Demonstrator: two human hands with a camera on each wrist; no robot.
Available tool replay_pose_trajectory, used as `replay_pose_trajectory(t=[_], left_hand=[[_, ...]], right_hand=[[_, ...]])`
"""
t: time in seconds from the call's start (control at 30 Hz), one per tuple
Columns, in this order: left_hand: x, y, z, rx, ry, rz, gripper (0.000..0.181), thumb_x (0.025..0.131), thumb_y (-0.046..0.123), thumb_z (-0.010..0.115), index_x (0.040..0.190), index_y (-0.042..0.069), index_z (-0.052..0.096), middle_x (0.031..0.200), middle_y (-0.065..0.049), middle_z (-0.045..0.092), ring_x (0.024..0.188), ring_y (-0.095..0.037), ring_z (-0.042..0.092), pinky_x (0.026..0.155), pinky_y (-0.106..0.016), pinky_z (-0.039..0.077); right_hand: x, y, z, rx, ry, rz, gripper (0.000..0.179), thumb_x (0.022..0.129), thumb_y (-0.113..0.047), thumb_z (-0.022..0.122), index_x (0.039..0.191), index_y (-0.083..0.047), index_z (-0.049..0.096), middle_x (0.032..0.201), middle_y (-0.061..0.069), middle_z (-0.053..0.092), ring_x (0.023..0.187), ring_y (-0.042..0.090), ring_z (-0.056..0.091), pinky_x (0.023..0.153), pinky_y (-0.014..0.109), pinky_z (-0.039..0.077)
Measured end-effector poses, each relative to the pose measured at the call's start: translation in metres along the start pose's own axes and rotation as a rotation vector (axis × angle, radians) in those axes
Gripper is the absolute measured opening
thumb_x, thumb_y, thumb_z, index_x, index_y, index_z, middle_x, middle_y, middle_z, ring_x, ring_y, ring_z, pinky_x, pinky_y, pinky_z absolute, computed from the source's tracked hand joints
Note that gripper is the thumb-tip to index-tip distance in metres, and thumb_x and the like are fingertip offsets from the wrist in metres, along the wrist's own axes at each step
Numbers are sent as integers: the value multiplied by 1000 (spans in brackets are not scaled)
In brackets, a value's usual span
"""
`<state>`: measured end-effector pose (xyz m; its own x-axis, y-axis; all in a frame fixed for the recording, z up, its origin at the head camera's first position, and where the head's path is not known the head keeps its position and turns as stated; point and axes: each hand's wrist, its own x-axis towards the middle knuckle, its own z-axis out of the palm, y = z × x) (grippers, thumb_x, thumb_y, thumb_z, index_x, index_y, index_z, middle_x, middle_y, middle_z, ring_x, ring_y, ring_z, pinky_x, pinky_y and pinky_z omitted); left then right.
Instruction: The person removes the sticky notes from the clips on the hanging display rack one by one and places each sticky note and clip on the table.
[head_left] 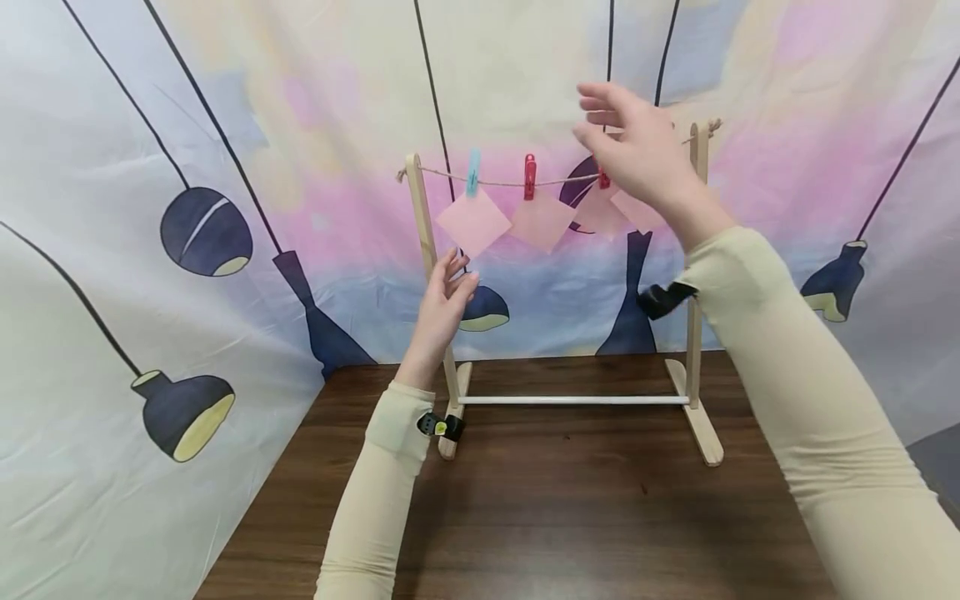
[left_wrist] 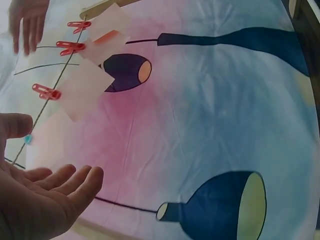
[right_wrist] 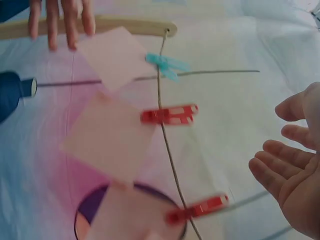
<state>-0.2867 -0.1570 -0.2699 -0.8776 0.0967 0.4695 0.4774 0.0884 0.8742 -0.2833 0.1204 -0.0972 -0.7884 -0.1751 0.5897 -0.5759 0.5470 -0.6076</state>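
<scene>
Pink paper squares hang from a twine line (head_left: 498, 183), pegged by clothespins. A light blue clothespin (head_left: 473, 172) holds the leftmost paper square (head_left: 474, 222); a red clothespin (head_left: 530, 177) grips the second paper square (head_left: 543, 222). Further right come two more red clothespins, both visible in the left wrist view, the farthest one (left_wrist: 79, 25) near the post. My left hand (head_left: 445, 304) is just below the leftmost square, fingers loosely bent, holding nothing. Raised above the line's right part, my right hand (head_left: 641, 150) is empty with relaxed fingers, hiding some of the line in the head view.
The line is tied between a left wooden post (head_left: 422, 217) and a right wooden post (head_left: 694, 350). A white rod (head_left: 573, 400) joins them low down. The stand rests on a dark brown table (head_left: 570, 517), before a cloth backdrop (head_left: 315, 75) printed with lamps.
</scene>
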Motion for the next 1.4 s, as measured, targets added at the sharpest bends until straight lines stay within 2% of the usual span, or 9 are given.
replay_pose_trajectory(t=[0.07,0.27,0.37,0.5,0.63,0.8,1.03,1.27,1.4], left_hand=[[2,0,2,-34,1,-19,67,105,23,57,161,17,21,159,-10,35,141,-27,42,110,-43,41],[14,-1,7,-185,40,-47,69,103,24,59,160,11,22,156,-14,38,137,-28,47,108,-45,44],[21,-1,11,-276,63,-32,65,103,19,58,157,7,26,151,-16,44,132,-31,51,107,-49,44],[28,0,20,-337,115,19,50,104,13,57,148,0,40,135,-16,56,119,-29,60,105,-55,44],[31,-1,26,-333,184,57,31,103,10,59,131,-3,55,115,-11,66,100,-20,67,99,-51,49],[31,-4,27,-320,238,65,19,102,7,60,118,-2,62,102,-12,68,85,-14,68,89,-40,55],[27,-6,22,-303,242,57,20,102,7,60,119,-3,61,91,2,69,81,-11,68,83,-30,56],[26,-4,18,-273,242,54,19,101,10,63,117,0,63,99,-18,69,80,-13,68,87,-39,55],[24,-3,17,-264,238,51,13,101,11,63,111,3,64,91,-10,71,79,-14,68,85,-36,56]], right_hand=[[9,-7,10,0,-36,7,56,104,-37,53,156,-21,38,155,1,45,140,12,44,112,29,37],[31,-22,32,20,-123,74,58,105,-42,50,158,-26,34,156,-5,43,141,10,42,113,31,36],[39,-26,41,55,-146,94,57,105,-41,50,158,-25,35,157,-5,42,141,11,41,112,29,38],[45,-30,51,75,-163,116,56,105,-40,51,157,-25,36,157,-5,42,142,11,41,112,30,38],[47,-31,61,31,-178,116,56,105,-40,50,157,-24,36,156,-4,43,142,9,40,113,31,36],[47,-33,72,-47,-198,66,56,105,-36,49,157,-19,36,157,-2,42,141,9,41,112,26,35],[51,-47,89,-196,-253,-13,56,105,-31,41,158,-14,32,159,-1,38,143,12,40,114,25,33],[53,-55,109,-272,-286,-18,59,105,-27,45,158,-7,30,160,6,35,147,16,31,118,30,27],[52,-55,116,-275,-295,21,61,105,-27,46,158,-5,28,160,8,35,147,18,31,118,30,27]])
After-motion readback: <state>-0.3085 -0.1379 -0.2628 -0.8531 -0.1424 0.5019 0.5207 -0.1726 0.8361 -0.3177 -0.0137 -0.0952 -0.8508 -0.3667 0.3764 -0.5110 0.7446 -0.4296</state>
